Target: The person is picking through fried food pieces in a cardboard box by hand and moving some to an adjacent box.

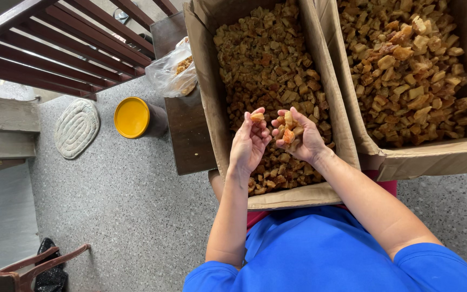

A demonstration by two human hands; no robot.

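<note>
My left hand (248,145) and my right hand (305,141) hover together over a cardboard box (207,97) filled with small brown and tan crispy chunks (268,65). A single orange-brown chunk (257,117) sits pinched at my left fingertips. In my cupped right palm lie several chunks (289,130). The box rests on my lap, its near flap against my blue shirt. A second cardboard box (433,157) holding the same kind of chunks (406,70) stands to the right, touching the first.
A dark wooden stool or table (187,135) stands left of the box with a clear plastic bag (173,70) of chunks on it. A yellow-lidded bucket (132,117) and an oval mat (77,127) sit on the speckled floor. Dark red railing (55,48) at upper left; chair (28,270) at lower left.
</note>
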